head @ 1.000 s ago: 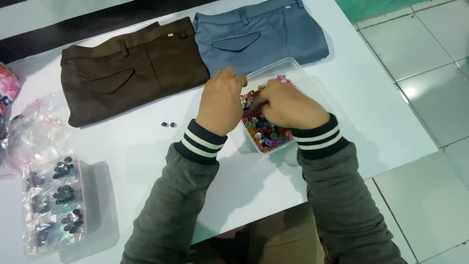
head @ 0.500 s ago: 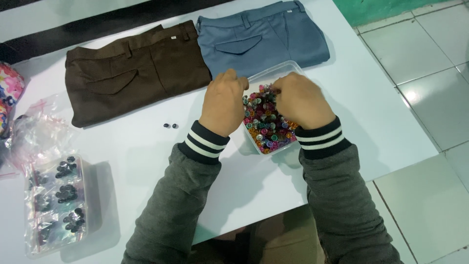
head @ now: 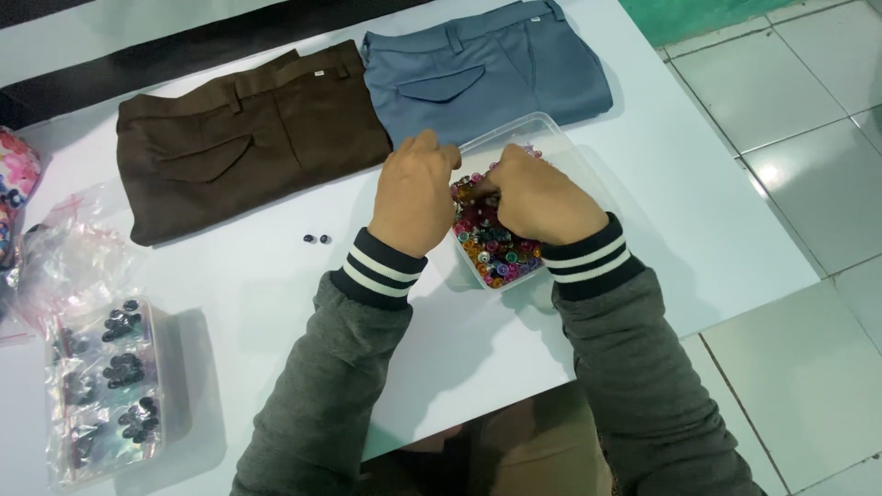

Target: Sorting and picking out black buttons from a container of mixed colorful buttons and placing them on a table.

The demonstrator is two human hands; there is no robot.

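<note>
Both hands in a clear plastic tub [head: 568,147] of mixed coloured buttons [head: 496,253] on the white table [head: 698,230], tub right under and between the hands. Left hand [head: 413,193] curled at the tub's left rim, fingertips dipped toward the buttons; cannot tell if it has hold of any. Right hand [head: 542,197] lies over the buttons, fingers bent down into the pile, grip hidden, cannot tell. Right hand and striped cuffs cover most of the tub's middle. Just beyond the left hand: folded brown trousers [head: 248,138]; beyond both hands: folded grey-blue trousers [head: 487,69], touching the brown pair. 2 small dark buttons [head: 317,240] on the table just left of the left wrist. Well left: clear box of dark buttons [head: 106,386], crumpled plastic bag [head: 69,262].
</note>
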